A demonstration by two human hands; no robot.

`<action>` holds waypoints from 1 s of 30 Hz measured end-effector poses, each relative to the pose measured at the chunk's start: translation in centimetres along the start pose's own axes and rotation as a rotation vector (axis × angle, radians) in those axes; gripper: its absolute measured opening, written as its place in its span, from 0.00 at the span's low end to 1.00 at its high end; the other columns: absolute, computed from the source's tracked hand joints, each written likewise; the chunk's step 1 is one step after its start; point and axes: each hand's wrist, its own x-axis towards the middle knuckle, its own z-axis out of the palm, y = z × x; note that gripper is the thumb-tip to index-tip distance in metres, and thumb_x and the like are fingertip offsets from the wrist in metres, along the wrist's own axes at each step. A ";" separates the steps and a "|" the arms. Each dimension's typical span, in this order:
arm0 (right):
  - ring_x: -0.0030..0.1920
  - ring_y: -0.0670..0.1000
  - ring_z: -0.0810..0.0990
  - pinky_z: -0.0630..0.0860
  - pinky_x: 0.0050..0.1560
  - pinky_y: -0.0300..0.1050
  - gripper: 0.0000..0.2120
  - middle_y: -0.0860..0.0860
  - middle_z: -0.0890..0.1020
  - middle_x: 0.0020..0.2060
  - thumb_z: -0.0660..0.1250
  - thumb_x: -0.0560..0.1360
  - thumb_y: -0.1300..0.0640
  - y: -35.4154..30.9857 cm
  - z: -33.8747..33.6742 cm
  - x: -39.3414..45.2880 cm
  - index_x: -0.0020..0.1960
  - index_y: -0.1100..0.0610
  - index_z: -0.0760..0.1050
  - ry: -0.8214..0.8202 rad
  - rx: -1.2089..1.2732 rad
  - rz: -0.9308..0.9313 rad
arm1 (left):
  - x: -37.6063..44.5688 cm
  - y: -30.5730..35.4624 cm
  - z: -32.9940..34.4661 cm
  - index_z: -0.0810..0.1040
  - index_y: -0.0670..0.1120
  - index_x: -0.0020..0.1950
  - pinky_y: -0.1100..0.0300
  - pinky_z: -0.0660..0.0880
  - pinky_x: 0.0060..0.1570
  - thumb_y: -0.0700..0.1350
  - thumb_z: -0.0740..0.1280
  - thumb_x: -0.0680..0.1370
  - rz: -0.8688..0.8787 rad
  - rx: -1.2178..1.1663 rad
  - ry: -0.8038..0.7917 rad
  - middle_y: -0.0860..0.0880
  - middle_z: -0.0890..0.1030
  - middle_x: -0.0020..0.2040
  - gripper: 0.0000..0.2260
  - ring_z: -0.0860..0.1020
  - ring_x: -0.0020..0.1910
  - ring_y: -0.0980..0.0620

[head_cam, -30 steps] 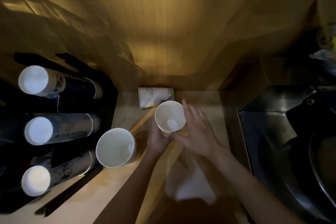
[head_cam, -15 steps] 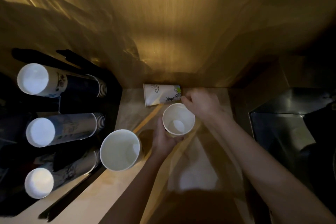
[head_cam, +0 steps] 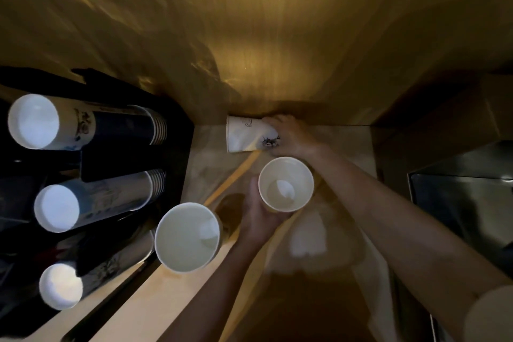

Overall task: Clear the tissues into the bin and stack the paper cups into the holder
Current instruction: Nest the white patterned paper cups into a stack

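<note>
I counted three loose paper cups on the counter (head_cam: 280, 130), placed here relative to the black cup holder (head_cam: 177, 153) at the left. The holder carried three stacks of cups (head_cam: 83, 126), lying sideways with their white bases toward me. Just right of the holder's lower end stood one large upright cup (head_cam: 187, 236), untouched. Further right, my left hand (head_cam: 256, 216) was wrapped around a smaller upright cup (head_cam: 286, 184), gripping its side from below. Beyond that, against the back wall (head_cam: 277, 36) and nearly level with the holder's top stack, a printed cup (head_cam: 244, 134) lay on its side; my right hand (head_cam: 291, 134) was closed over its narrow end. I could make out no tissue with certainty.
</note>
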 end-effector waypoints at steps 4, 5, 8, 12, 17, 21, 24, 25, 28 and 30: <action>0.66 0.62 0.68 0.66 0.62 0.52 0.37 0.59 0.70 0.66 0.72 0.68 0.47 0.9 1.3 0.3 0.71 0.52 0.59 -0.057 -0.001 0.079 | 0.1 -0.2 0.1 0.61 0.70 0.55 0.67 0.72 0.49 0.57 0.75 0.55 0.003 0.002 0.010 0.67 0.70 0.54 0.34 0.73 0.51 0.67; 0.66 0.62 0.68 0.67 0.62 0.51 0.37 0.60 0.70 0.66 0.71 0.68 0.47 1.1 1.5 0.2 0.71 0.52 0.59 -0.065 0.030 0.096 | 0.0 -0.3 0.1 0.61 0.70 0.55 0.68 0.72 0.50 0.57 0.75 0.55 0.002 -0.001 0.007 0.67 0.70 0.55 0.34 0.73 0.52 0.68; 0.64 0.61 0.70 0.67 0.63 0.50 0.35 0.61 0.72 0.64 0.72 0.68 0.48 1.3 1.2 -0.4 0.70 0.54 0.63 -0.050 0.095 0.104 | 0.0 -0.2 0.1 0.61 0.68 0.56 0.76 0.70 0.47 0.57 0.75 0.55 -0.006 -0.010 -0.006 0.66 0.70 0.55 0.34 0.71 0.53 0.72; 0.56 0.59 0.79 0.77 0.55 0.52 0.25 0.56 0.81 0.56 0.73 0.64 0.50 1.5 -0.1 -1.9 0.60 0.52 0.73 -0.028 0.139 0.132 | -0.1 -0.3 0.2 0.62 0.64 0.56 0.78 0.69 0.47 0.55 0.76 0.56 0.010 -0.026 -0.012 0.63 0.69 0.55 0.33 0.71 0.54 0.72; 0.44 0.57 0.83 0.79 0.43 0.45 0.22 0.57 0.84 0.49 0.75 0.62 0.56 0.1 -4.5 -3.8 0.54 0.60 0.76 -0.145 0.163 0.148 | 0.1 -0.2 0.2 0.62 0.65 0.55 0.60 0.72 0.52 0.55 0.75 0.54 -0.020 -0.033 -0.010 0.56 0.72 0.56 0.34 0.73 0.55 0.57; 0.31 0.46 0.79 0.70 0.23 0.32 0.17 0.52 0.82 0.36 0.76 0.61 0.55 -2.3 -8.9 -6.6 0.44 0.62 0.76 -0.116 0.255 0.162 | -0.2 0.0 0.0 0.62 0.65 0.55 0.52 0.73 0.55 0.55 0.75 0.54 -0.015 -0.019 -0.016 0.49 0.74 0.60 0.35 0.74 0.59 0.50; 0.38 0.45 0.79 0.72 0.33 0.34 0.15 0.46 0.80 0.39 0.76 0.62 0.52 -4.4 -11.0 -9.5 0.46 0.54 0.76 0.002 0.370 0.080 | -0.4 0.5 -0.2 0.60 0.60 0.58 0.54 0.72 0.54 0.58 0.73 0.54 0.005 -0.017 -0.023 0.49 0.74 0.60 0.36 0.74 0.58 0.50; 0.42 0.46 0.79 0.74 0.40 0.38 0.16 0.47 0.81 0.43 0.76 0.63 0.53 -4.8 -11.0 -10.3 0.48 0.52 0.76 0.035 0.452 0.069 | -0.4 0.5 -0.2 0.60 0.59 0.59 0.55 0.72 0.53 0.58 0.73 0.54 0.010 -0.019 -0.031 0.50 0.74 0.59 0.37 0.74 0.58 0.51; 0.50 0.49 0.80 0.78 0.50 0.44 0.27 0.50 0.80 0.52 0.77 0.61 0.57 -5.3 -9.0 -12.2 0.57 0.56 0.71 0.085 0.697 0.088 | -0.5 0.8 -0.2 0.60 0.58 0.59 0.62 0.71 0.48 0.55 0.75 0.55 0.015 -0.045 -0.045 0.52 0.74 0.57 0.38 0.74 0.55 0.53; 0.53 0.50 0.80 0.79 0.55 0.53 0.34 0.51 0.80 0.54 0.78 0.56 0.56 -5.2 -6.3 -13.0 0.58 0.55 0.68 0.172 0.777 0.133 | -0.5 0.7 -0.2 0.61 0.61 0.58 0.66 0.72 0.47 0.50 0.77 0.56 0.033 -0.065 -0.044 0.56 0.74 0.56 0.36 0.75 0.54 0.58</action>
